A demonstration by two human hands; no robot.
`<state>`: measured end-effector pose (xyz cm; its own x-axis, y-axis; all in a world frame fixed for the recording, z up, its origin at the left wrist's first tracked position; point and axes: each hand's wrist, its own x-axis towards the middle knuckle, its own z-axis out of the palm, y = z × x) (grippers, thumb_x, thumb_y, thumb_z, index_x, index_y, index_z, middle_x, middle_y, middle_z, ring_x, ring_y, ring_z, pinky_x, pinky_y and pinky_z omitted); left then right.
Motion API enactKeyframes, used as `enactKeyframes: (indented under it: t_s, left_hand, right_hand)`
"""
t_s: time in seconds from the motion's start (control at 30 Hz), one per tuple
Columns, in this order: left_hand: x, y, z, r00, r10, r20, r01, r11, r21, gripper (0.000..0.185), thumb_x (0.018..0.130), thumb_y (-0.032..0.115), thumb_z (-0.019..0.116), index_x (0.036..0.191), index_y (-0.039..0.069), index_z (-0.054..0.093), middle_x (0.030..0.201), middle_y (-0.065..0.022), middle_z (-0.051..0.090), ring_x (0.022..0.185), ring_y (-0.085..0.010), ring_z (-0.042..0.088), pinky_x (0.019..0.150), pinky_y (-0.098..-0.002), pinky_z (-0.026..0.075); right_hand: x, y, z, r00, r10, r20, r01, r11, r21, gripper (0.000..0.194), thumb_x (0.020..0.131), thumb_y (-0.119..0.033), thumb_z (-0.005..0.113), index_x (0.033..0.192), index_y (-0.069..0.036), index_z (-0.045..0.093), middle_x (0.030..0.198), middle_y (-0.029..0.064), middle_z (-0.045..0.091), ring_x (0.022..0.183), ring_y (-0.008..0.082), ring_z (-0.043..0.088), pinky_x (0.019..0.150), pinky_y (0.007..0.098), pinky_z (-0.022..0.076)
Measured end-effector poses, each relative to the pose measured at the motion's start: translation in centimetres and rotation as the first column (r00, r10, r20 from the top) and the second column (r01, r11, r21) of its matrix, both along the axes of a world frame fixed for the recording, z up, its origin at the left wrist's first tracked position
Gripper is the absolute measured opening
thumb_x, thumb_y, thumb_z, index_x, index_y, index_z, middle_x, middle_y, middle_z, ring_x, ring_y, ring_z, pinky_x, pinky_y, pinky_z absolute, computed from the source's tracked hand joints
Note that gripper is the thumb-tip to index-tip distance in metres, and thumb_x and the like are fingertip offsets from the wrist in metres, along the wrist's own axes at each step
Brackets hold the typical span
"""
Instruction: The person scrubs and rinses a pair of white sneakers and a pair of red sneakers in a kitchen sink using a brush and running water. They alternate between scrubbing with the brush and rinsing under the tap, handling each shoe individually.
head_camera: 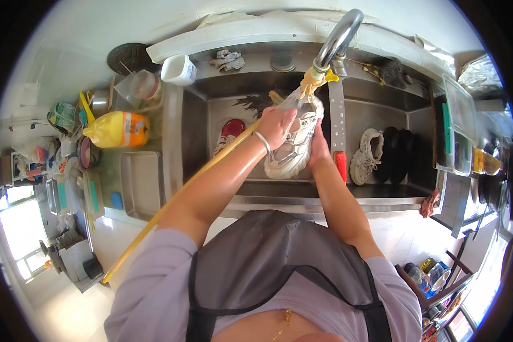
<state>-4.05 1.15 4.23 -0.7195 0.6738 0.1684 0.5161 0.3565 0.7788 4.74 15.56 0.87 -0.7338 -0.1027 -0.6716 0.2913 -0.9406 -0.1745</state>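
Observation:
A wet white sneaker [293, 151] is tilted under the tap over the left basin, its toe towards me. My right hand [319, 145] grips its right side. My left hand [278, 127] is curled at the shoe's upper left, around what looks like a clear plastic sleeve [290, 101] hanging from the tap; its fingertips are partly hidden. Beige material [312, 83] is tied round the spout of the chrome tap [340, 36]. A red and white shoe [231, 134] lies in the same basin, near a dark bristly thing [254, 104].
A long yellow pole [154, 220] slants under my left forearm across the sink's front edge. In the right basin stand another white sneaker [367, 157] and black shoes [395, 154]. A red-headed brush [340, 166] rests by the divider [337, 115]. Left are a yellow jug [119, 129] and metal tray [141, 184].

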Motion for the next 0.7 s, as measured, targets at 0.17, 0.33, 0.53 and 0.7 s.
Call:
enactKeyframes:
  t_s: [0.17,0.33,0.53,0.7]
  left_hand:
    - [2.2,-4.4,0.3,0.994,0.101,-0.045,-0.106,0.986,-0.126,0.036,0.102,0.032,0.047,0.128,0.010,0.061,0.142,-0.0189,0.048,0.142,-0.0418,0.029,0.112,-0.0509,0.028]
    - [5.1,-3.9,2.8,0.978,0.020,0.207,0.035,0.965,-0.260,0.079,0.076,0.035,0.081,0.138,0.006,0.041,0.151,-0.0272,0.027,0.141,-0.0474,0.029,0.115,-0.0502,0.030]
    - [5.1,-2.7,6.8,0.971,-0.043,0.234,0.174,0.799,-0.575,0.109,0.067,0.046,0.086,0.148,0.006,0.025,0.159,-0.0303,0.008,0.144,-0.0486,0.024,0.117,-0.0459,0.030]
    - [4.5,-3.3,3.8,0.891,0.083,0.446,0.135,0.890,-0.436,0.130,0.064,0.052,0.088,0.156,0.006,0.008,0.157,-0.0290,0.011,0.145,-0.0438,0.024,0.118,-0.0438,0.027]
  right_hand:
    - [-0.2,-0.4,-0.7,0.999,0.012,-0.033,-0.009,0.994,0.105,0.070,0.100,-0.063,0.036,0.143,-0.009,0.046,0.140,0.0118,0.056,0.125,0.0307,0.056,0.106,0.0494,0.0446]
    - [1.0,-2.6,-2.2,0.998,-0.050,0.040,0.047,0.997,0.056,0.075,0.099,-0.067,0.027,0.146,-0.010,0.043,0.143,0.0119,0.053,0.127,0.0329,0.054,0.109,0.0500,0.0420]
    - [1.6,-4.0,-3.3,0.998,-0.065,-0.016,0.059,0.962,-0.266,0.076,0.098,-0.070,0.026,0.147,-0.015,0.042,0.145,0.0111,0.051,0.129,0.0334,0.052,0.111,0.0517,0.0398]
    - [2.0,-3.1,-2.2,0.992,-0.123,0.028,0.122,0.992,0.035,0.067,0.100,-0.062,0.036,0.143,-0.012,0.045,0.142,0.0110,0.052,0.128,0.0326,0.053,0.105,0.0513,0.0451]
